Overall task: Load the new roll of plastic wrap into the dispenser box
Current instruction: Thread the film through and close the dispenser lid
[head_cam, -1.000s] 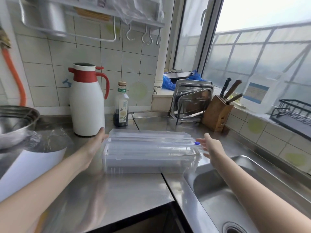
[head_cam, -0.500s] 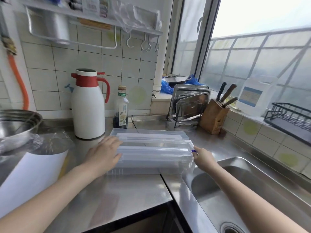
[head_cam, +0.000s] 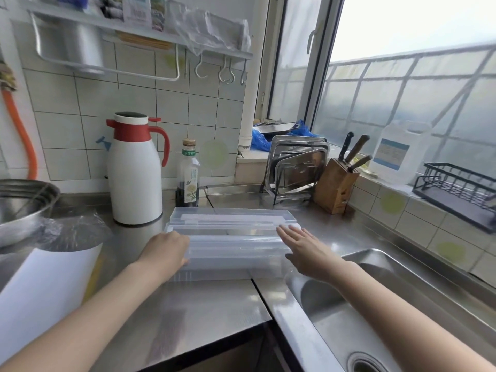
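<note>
Whereas it gripped the end before, the right hand now lies flat, fingers released, on the clear plastic dispenser box; the left hand still grasps its left end.

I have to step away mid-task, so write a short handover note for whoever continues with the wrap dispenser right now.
Left hand: curled over the left end of the clear dispenser box.
Right hand: flat, fingers spread, on the box's right end.
The box lies on the steel counter beside the sink, in front of the white thermos.
Done: box steadied. Whether a roll sits inside is unclear.
Left: open it, seat the roll, close it.
</note>
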